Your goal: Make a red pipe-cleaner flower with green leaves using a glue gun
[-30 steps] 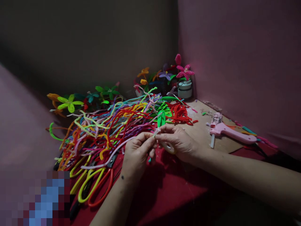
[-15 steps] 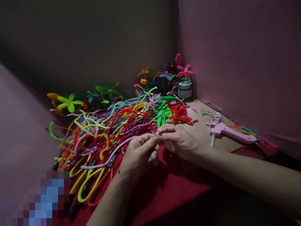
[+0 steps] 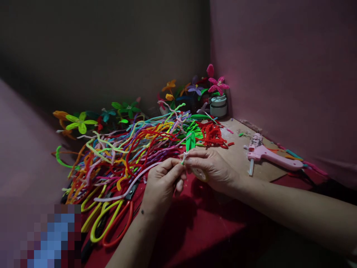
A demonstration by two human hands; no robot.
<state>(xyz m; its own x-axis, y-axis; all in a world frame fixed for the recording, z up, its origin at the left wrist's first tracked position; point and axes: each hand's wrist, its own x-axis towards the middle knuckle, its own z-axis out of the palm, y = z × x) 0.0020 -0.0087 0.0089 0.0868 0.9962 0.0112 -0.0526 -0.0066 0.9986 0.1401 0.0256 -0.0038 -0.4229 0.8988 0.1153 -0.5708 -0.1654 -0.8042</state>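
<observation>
Two hands are close together over the red tabletop [image 3: 200, 227], between its front edge and a big pile of fuzzy pipe cleaners [image 3: 147, 136]. The left hand [image 3: 161, 182] pinches a tiny stem with a whitish tip [image 3: 185, 154] between its thumb and finger. The right hand [image 3: 213, 167] pinches it too, right beside the left fingertips. A roll of tape [image 3: 201, 174] sits under the right hand's fingers, partly hidden. A bright green fuzzy leaf [image 3: 190, 141] shows just past the hands.

Hand tools with looped yellow and red handles [image 3: 130, 219] lie near the tabletop's front left corner. A pink glue gun [image 3: 275, 156] lies on a brown board [image 3: 237, 162], near the right edge. Short red pieces [image 3: 212, 134] are heaped by the board's back end. Fuzzy flowers [image 3: 80, 122] line the back edge, and a pale green pot [image 3: 218, 107] stands in the back right corner.
</observation>
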